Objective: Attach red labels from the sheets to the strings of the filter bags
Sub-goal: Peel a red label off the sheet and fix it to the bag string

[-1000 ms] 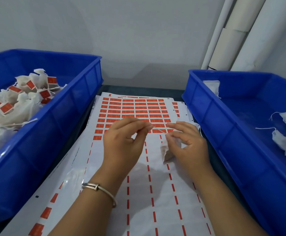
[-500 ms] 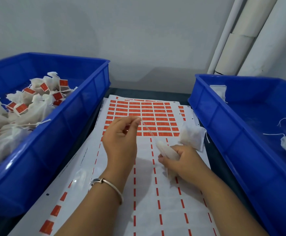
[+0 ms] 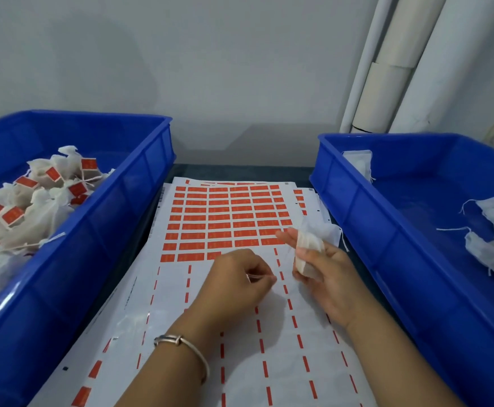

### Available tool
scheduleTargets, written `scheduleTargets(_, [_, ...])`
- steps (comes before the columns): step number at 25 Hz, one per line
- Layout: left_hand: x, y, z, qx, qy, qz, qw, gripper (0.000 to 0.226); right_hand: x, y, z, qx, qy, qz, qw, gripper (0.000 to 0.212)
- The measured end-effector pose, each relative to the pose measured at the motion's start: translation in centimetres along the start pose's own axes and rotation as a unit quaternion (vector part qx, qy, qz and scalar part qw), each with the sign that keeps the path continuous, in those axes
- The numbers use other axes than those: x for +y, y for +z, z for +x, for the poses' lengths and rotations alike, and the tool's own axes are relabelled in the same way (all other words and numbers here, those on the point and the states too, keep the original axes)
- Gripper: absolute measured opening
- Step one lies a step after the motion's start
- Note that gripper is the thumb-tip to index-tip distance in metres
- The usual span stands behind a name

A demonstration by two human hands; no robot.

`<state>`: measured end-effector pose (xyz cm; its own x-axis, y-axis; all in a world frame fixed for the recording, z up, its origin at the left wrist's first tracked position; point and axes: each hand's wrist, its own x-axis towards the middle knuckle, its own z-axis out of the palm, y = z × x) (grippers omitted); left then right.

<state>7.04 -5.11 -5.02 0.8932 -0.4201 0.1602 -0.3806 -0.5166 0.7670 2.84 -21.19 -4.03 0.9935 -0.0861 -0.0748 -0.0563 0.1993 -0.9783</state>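
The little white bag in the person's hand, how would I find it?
Look between the two blue bins, above the label sheet. The right hand holds one filter bag upright. Unlike the bags in the bins, it is held up.

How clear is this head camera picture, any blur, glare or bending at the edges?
Head view: right hand and its filter bag are motion-smeared; left hand sharper; soft glare on the left bin's rim; wide-angle bending tilts the pipes.

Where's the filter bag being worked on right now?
In the head view, right of centre: the right hand holds the filter bag above the label sheet, beside the right blue bin.
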Motion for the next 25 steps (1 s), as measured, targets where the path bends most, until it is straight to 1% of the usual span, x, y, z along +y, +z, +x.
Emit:
scheduleTargets(1, [0.0,0.1,-0.2,-0.010,0.018,0.000,1.000,0.022,0.4,0.1,0.0,0.012,-0.003,-0.064,0.998,0.024])
scheduleTargets(3, [0.2,0.0,-0.2,-0.004,0.039,-0.016,0.999,0.024,0.8,0.2,0.1,0.036,-0.022,-0.171,0.984,0.024])
scheduleTargets(6, [0.4,-0.3,-0.1,0.018,0.049,-0.051,0.997,0.026,0.7,0.2,0.3,0.038,-0.014,-0.220,0.975,0.017])
scheduleTargets(7, [0.5,-0.3,-0.1,0.019,0.054,-0.058,0.997,0.026,0.8,0.1,0.3,0.029,-0.012,-0.234,0.972,0.015])
scheduleTargets(9, [0.6,-0.2,-0.1,0.022,0.065,-0.067,0.995,0.026,0.9,0.0,0.1,-0.014,-0.010,-0.268,0.963,0.013])
scheduleTargets(12, [0.8,-0.2,0.1,0.054,0.066,-0.073,0.994,0.024,0.8,0.2,0.1,-0.069,-0.005,-0.308,0.949,0.012])
scheduleTargets(13, [0.7,-0.2,0.2,0.057,0.062,-0.078,0.993,0.023,0.7,0.3,0.1,-0.080,-0.008,-0.317,0.945,0.013])
scheduleTargets(15, [0.6,-0.2,0.3,0.037,0.060,-0.111,0.991,0.023,0.7,0.6,0.0,-0.095,-0.012,-0.326,0.940,0.016])
scheduleTargets(17, [0.6,-0.1,0.1,0.016,0.048,-0.152,0.987,0.021,0.8,0.7,-0.1,-0.104,-0.013,-0.325,0.940,0.012])
scheduleTargets(19, [0.7,0.1,0.0,0.017,0.032,-0.151,0.988,0.019,0.8,0.7,-0.2,-0.103,-0.016,-0.313,0.944,0.011])
scheduleTargets(22, [0.9,0.5,-0.3,0.006,0.011,-0.139,0.990,0.018,0.8,0.8,-0.3,-0.114,-0.021,-0.298,0.948,0.019])
scheduleTargets(25, [1.1,0.9,-0.2,0.001,-0.016,-0.140,0.990,0.016,1.1,1.1,-0.2,-0.093,-0.041,-0.293,0.951,0.013])
